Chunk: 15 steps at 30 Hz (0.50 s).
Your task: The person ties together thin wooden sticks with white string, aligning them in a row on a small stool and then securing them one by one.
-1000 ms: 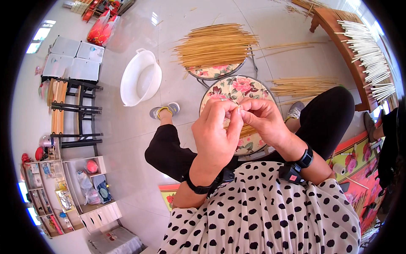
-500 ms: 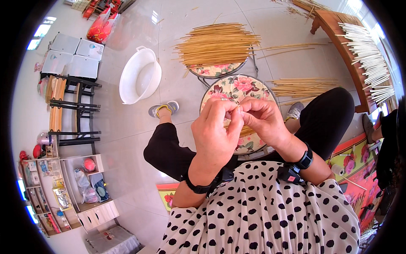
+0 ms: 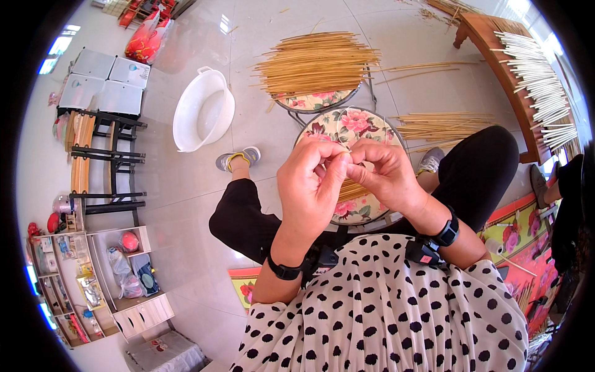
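Note:
Above a round, flower-patterned stool (image 3: 362,123), my left hand (image 3: 312,180) and my right hand (image 3: 389,175) meet with thumbs and forefingers pinched together. Whatever lies between the fingertips is too small to name. A thin pale strand (image 3: 339,124) curves over the stool top just beyond the fingers. Thin tan sticks (image 3: 352,190) lie on this stool, partly covered by my hands. Directly beyond, a large heap of similar sticks (image 3: 317,65) rests across a second flowered stool (image 3: 319,100).
More loose sticks (image 3: 443,127) lie on the floor to the right. White sticks (image 3: 534,87) line a wooden bench (image 3: 496,68) at far right. A white tub (image 3: 204,111) stands left of the stools. Shelves (image 3: 80,279) are at far left. Another person's foot (image 3: 540,186) shows at right.
Both hands stay pinched together over the stool. My left hand has shifted slightly and its fingers are more curled. The view has moved a little.

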Each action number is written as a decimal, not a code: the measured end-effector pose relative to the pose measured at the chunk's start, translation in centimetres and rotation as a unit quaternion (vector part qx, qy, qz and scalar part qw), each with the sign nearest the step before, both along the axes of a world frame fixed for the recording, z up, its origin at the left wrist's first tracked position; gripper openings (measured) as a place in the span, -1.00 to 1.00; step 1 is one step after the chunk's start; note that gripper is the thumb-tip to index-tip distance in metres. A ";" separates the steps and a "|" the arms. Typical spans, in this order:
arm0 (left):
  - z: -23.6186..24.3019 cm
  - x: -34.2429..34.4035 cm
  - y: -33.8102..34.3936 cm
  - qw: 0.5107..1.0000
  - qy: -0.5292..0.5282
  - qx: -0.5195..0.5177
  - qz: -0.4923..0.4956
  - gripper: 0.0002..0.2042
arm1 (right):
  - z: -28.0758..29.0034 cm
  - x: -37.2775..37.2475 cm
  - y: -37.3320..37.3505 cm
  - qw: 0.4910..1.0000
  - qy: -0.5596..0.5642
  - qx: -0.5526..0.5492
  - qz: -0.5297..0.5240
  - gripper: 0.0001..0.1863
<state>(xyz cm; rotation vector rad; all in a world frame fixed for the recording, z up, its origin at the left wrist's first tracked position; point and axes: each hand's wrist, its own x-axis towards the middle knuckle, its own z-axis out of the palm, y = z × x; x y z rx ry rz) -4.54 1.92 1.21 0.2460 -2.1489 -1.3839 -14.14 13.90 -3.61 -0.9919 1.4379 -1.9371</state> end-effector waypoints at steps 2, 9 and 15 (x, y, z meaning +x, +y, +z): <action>-0.3 -0.2 0.3 0.999 0.013 0.048 -0.002 -0.96 | 0.3 -0.1 0.1 1.000 0.020 0.004 -0.011 -0.92; 0.4 0.1 0.2 0.975 -0.057 0.212 -0.019 -0.94 | 1.9 0.1 0.1 0.994 0.030 -0.009 -0.105 -0.91; 0.2 0.1 0.1 0.954 -0.091 0.273 -0.079 -0.88 | 1.6 -0.2 0.3 0.986 0.098 -0.030 -0.132 -0.92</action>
